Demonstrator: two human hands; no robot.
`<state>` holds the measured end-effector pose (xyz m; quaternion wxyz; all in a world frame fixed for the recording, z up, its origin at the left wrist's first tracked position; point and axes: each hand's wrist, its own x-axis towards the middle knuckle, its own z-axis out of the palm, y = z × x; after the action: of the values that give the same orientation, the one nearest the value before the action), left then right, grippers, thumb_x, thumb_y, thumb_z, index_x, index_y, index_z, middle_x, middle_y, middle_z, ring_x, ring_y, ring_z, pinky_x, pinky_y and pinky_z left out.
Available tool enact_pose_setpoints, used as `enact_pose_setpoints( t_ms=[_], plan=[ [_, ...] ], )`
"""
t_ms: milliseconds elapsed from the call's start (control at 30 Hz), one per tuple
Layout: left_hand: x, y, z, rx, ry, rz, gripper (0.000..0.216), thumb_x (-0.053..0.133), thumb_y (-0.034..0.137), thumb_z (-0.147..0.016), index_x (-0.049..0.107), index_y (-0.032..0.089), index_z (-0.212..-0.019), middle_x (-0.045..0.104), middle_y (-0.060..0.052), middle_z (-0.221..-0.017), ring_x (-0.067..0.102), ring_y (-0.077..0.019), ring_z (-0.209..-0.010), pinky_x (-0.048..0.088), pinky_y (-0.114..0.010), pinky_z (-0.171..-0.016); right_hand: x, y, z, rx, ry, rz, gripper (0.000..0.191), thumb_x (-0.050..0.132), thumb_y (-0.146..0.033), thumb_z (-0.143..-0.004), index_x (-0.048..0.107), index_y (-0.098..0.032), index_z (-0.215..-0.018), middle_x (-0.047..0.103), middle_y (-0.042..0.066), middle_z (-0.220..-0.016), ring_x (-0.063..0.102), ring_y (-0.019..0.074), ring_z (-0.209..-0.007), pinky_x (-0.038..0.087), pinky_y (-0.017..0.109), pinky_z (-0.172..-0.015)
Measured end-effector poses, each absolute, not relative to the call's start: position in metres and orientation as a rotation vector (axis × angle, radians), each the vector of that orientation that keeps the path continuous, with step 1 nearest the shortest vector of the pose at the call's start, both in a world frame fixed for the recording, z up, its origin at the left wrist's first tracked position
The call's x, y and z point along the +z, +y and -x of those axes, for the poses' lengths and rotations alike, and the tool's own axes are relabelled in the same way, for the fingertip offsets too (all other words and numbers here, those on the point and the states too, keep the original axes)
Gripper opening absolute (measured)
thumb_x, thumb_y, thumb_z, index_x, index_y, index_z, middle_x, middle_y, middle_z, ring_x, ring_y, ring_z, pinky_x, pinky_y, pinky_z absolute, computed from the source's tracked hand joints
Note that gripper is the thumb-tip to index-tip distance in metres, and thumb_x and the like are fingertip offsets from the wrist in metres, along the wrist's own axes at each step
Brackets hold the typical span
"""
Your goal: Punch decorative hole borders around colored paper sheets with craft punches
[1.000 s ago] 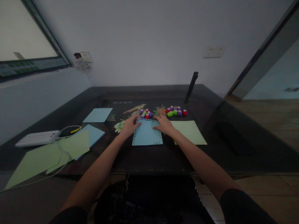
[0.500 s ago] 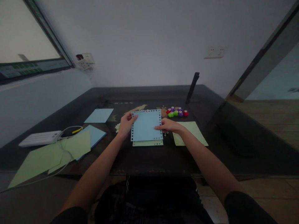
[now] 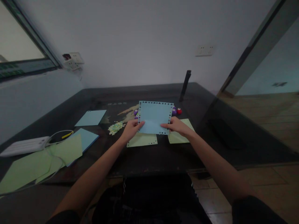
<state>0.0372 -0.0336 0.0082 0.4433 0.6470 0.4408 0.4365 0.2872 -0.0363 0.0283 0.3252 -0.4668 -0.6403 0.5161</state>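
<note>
Between both hands I hold up a blue paper sheet point(image 3: 155, 116) with small punched shapes along its edges. My left hand point(image 3: 132, 128) pinches its lower left side, thumb on the front. My right hand point(image 3: 176, 125) grips the lower right side in the same way. Below it on the table lies a pale green punched sheet point(image 3: 142, 140), partly covered. Another pale green sheet point(image 3: 178, 137) lies under my right hand. Left of my left hand is a pile of small paper cut-outs point(image 3: 116, 127). Small purple and red craft punches point(image 3: 179, 111) show beside the blue sheet, others hidden behind it.
A blue sheet point(image 3: 91, 118) lies at the table's left. Nearer are stacked green sheets point(image 3: 44, 161) over blue paper point(image 3: 87, 138), with a white power strip point(image 3: 25, 146) and its cable. A black upright object point(image 3: 185, 85) stands at the back right.
The blue sheet has been raised and moved right, away from the green sheet beneath. My right hand has shifted right with it. The cut-out pile now shows more fully, and the view has shifted.
</note>
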Motion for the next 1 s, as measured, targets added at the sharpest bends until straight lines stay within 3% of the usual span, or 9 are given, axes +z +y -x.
enact_pose_setpoints(
  t_ms=[200, 333, 467, 567, 800, 1000],
  plan=[
    [0.022, -0.022, -0.048, 1.083, 1.147, -1.831, 0.037, 0.054, 0.047, -0.079, 0.059, 0.015, -0.062, 0.057, 0.0, -0.055, 0.051, -0.0114, -0.053, 0.041, -0.024, -0.053, 0.014, -0.037, -0.299, 1.287, -1.588, 1.253, 0.029, 0.069, -0.039, -0.067, 0.063, -0.014, -0.079, 0.062, 0.003, -0.068, 0.047, 0.01, -0.053, 0.033, 0.022, -0.046],
    [0.025, 0.004, -0.037, 1.22, 1.207, -1.75, 0.039, 0.042, 0.047, -0.085, 0.062, 0.014, -0.077, 0.065, -0.004, -0.069, 0.059, -0.014, -0.063, 0.047, -0.026, -0.062, 0.013, -0.036, -0.301, 1.265, -1.491, 1.268, 0.025, 0.068, -0.037, -0.066, 0.063, -0.013, -0.074, 0.062, 0.003, -0.065, 0.048, 0.0101, -0.052, 0.034, 0.023, -0.047],
    [0.015, 0.034, -0.019, 1.275, 1.571, -1.861, 0.023, 0.054, 0.033, -0.079, 0.063, 0.014, -0.087, 0.068, -0.006, -0.085, 0.062, -0.0162, -0.077, 0.048, -0.027, -0.073, 0.014, -0.036, -0.304, 1.236, -1.371, 1.303, 0.025, 0.069, -0.036, -0.065, 0.064, -0.013, -0.075, 0.065, 0.006, -0.07, 0.053, 0.0127, -0.057, 0.037, 0.024, -0.049],
    [-0.001, 0.05, -0.012, 1.073, 1.796, -1.953, 0.023, 0.056, 0.026, -0.076, 0.062, 0.015, -0.095, 0.068, -0.008, -0.091, 0.062, -0.0177, -0.077, 0.048, -0.03, -0.074, 0.013, -0.036, -0.306, 1.231, -1.34, 1.3, 0.025, 0.069, -0.035, -0.066, 0.065, -0.013, -0.078, 0.067, 0.008, -0.075, 0.055, 0.0139, -0.061, 0.039, 0.024, -0.05],
    [-0.018, 0.06, -0.009, 0.774, 1.817, -2.031, 0.027, 0.061, 0.035, -0.074, 0.063, 0.017, -0.095, 0.068, -0.008, -0.09, 0.063, -0.0207, -0.079, 0.048, -0.032, -0.074, 0.012, -0.034, -0.309, 1.238, -1.352, 1.305, 0.023, 0.068, -0.034, -0.069, 0.065, -0.013, -0.078, 0.067, 0.009, -0.076, 0.055, 0.0131, -0.059, 0.039, 0.025, -0.05],
    [-0.022, 0.057, -0.002, 0.61, 1.848, -2.218, 0.033, 0.066, 0.032, -0.069, 0.062, 0.019, -0.099, 0.067, -0.007, -0.088, 0.061, -0.0212, -0.079, 0.045, -0.03, -0.069, 0.01, -0.034, -0.306, 1.305, -1.259, 1.289, 0.023, 0.068, -0.03, -0.068, 0.066, -0.015, -0.086, 0.069, 0.01, -0.087, 0.061, 0.0173, -0.072, 0.046, 0.028, -0.059]
  ],
)
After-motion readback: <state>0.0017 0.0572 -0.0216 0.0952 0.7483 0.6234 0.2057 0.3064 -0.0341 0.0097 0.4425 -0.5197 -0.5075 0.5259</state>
